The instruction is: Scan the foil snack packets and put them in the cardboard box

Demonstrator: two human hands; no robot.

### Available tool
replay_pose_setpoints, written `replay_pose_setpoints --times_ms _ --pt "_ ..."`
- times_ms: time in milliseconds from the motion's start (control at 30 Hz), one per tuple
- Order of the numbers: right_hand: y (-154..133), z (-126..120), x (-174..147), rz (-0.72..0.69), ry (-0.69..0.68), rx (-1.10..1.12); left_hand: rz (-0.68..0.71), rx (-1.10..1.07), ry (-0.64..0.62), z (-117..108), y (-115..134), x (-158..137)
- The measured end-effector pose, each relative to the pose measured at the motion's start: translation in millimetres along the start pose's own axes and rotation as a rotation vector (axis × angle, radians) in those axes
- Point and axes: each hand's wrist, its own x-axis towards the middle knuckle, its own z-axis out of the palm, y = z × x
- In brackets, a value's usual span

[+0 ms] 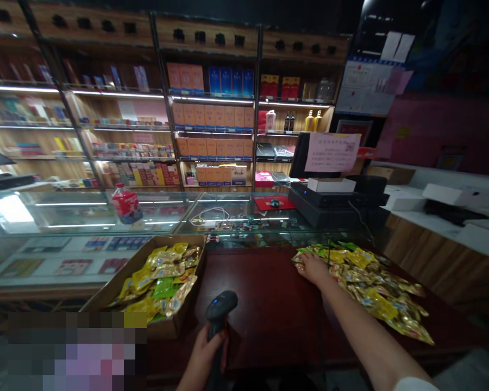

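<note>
Head view: the left hand (204,350) clamps its fingers around the handle of the scanner (223,305) at the near side of the table (264,309), long axis roughly upright, head angled rightward. The right hand (313,268) touches the packet heap (364,282); its finger closure cannot be determined. The carton (165,328) stands left.

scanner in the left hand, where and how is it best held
Probably by the handle, from the person's near side: the scanner is head-up, its slim handle running down toward them below the wider head, and the left hand grips it there.
</note>
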Motion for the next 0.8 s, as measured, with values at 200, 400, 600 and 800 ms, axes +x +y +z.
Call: replay_pose_setpoints --times_ms 200,400,600,800 --pt "-15.7 -14.4 -69.2 -0.193 0.010 0.013 0.035 0.015 -0.123 -0.1 5.4 0.9" --pt "-26.8 -0.3 -99.9 -0.126 0.142 0.022 0.065 0.025 -0.135 -2.4 -3.1 3.8" --pt "-20.8 6.7 -104.0 -0.168 0.211 0.118 0.110 0.027 -0.140 -2.1 -1.2 -1.9" --pt "-20.2 3.7 -104.9 -0.213 0.197 0.161 0.088 0.013 -0.159 -0.8 3.5 -3.1"
